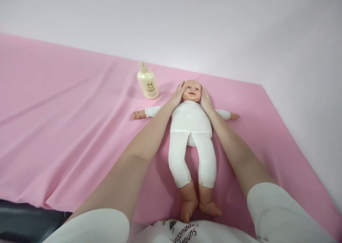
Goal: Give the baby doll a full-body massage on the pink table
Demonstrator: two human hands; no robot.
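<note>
A baby doll (191,118) with a white cloth body lies on its back, face up, its feet toward me and its arms spread to the sides. My left hand (177,94) rests along one side of the doll's head, fingers stretched out and flat. Against the other side of the head lies my right hand (206,98), its fingers also straight and together. Both palms face inward, with the head between them. Parts of the fingers are hidden behind the head.
A pale yellow pump bottle (148,82) with a printed label stands left of the doll's head. Under everything spreads a wrinkled pink cloth (80,111), its far edge meeting a white surface (165,22). Something black (29,221) shows at the lower left.
</note>
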